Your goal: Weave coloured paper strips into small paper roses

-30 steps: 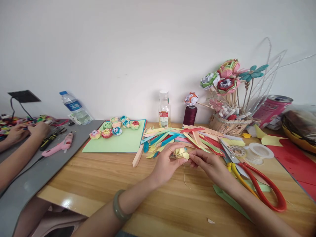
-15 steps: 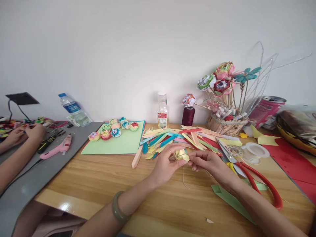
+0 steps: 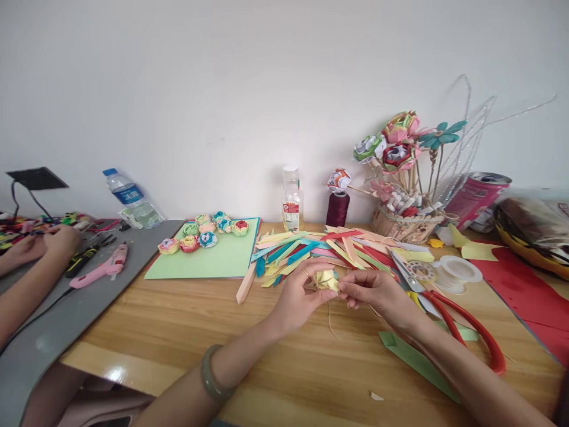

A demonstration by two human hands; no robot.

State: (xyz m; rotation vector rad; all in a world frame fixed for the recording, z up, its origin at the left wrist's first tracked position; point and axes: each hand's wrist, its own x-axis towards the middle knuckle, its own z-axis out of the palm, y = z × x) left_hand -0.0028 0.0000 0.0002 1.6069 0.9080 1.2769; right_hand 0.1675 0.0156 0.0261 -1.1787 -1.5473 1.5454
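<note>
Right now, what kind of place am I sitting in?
Most likely a craft worktable, at home or in a small workshop. Cut coloured paper strips cover the wooden table, finished paper flowers lie on a green sheet, and a pink glue gun sits beside another person's hands.

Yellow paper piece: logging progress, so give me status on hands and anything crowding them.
Left hand and right hand both pinch the yellow paper piece above the table. Paper strips behind, red scissors by right wrist.
</note>
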